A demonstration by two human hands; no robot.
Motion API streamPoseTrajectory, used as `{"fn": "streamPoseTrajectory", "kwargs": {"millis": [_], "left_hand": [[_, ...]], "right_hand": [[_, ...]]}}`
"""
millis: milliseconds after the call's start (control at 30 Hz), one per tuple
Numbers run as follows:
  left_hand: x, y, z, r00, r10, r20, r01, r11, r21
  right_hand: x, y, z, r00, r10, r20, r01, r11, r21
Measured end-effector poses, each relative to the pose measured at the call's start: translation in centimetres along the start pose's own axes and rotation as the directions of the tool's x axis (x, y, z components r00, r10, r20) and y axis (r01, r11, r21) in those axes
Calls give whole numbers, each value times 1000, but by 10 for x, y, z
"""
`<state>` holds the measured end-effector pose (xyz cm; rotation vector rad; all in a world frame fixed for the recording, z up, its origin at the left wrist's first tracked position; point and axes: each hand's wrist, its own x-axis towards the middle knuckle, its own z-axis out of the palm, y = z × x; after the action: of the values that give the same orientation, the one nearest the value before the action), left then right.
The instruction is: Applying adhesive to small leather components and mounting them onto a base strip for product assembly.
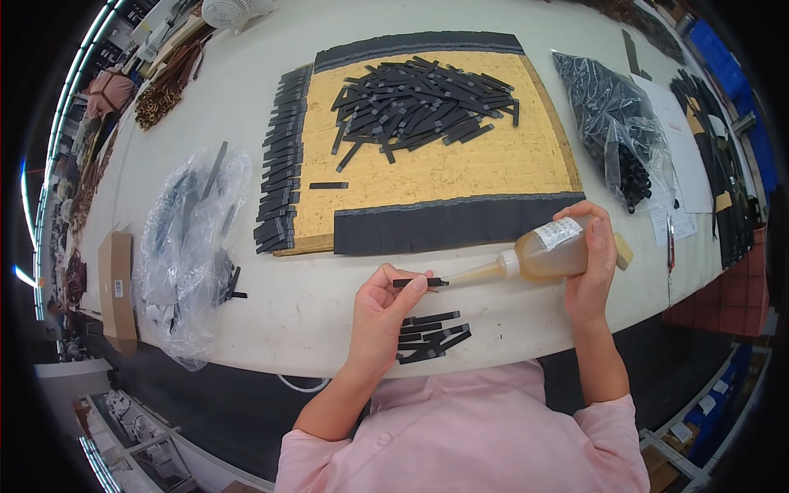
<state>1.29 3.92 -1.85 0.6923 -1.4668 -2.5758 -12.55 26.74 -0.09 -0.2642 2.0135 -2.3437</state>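
My left hand (385, 310) pinches a short black strip (408, 283) between thumb and fingers, above the white table's near edge. In my right hand (593, 271) is a squeeze bottle (552, 249) of amber liquid, tilted on its side. Its long thin nozzle (475, 273) points left, the tip at or very near the strip's right end. Whether the tip touches, I cannot tell. Several loose black strips (433, 335) lie on the table just right of my left wrist. Beyond my hands, a heap of black strips (419, 103) rests on a yellow board (460, 172).
Neat rows of black strips (279, 164) line the board's edges. Clear plastic bags (193, 255) and an open cardboard box (117, 287) lie at left. At right are a bag of black parts (612, 123), a small yellow block (623, 251), a pen-like tool (671, 242) and a red crate (723, 287).
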Motion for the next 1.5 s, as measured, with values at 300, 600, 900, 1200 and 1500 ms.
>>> {"fn": "streamPoseTrajectory", "kwargs": {"millis": [300,600,900,1200,1500], "left_hand": [[0,0,0,1000,-17,-3,17,1000,17],[1,2,1,1000,9,-3,-9,1000,26],[-21,28,-16,773,632,-43,-586,740,331],[-24,69,-20,449,778,439,-679,-22,734],[11,31,-28,251,579,775,-555,-570,606]], "right_hand": [[0,1,0,1000,28,-9,-28,1000,-1],[2,-2,-1,996,63,58,-63,998,-5],[43,-54,-62,919,35,-392,157,881,446],[30,-62,-17,952,-293,-90,306,914,267],[13,-21,2,996,-94,-3,93,970,224]]}}
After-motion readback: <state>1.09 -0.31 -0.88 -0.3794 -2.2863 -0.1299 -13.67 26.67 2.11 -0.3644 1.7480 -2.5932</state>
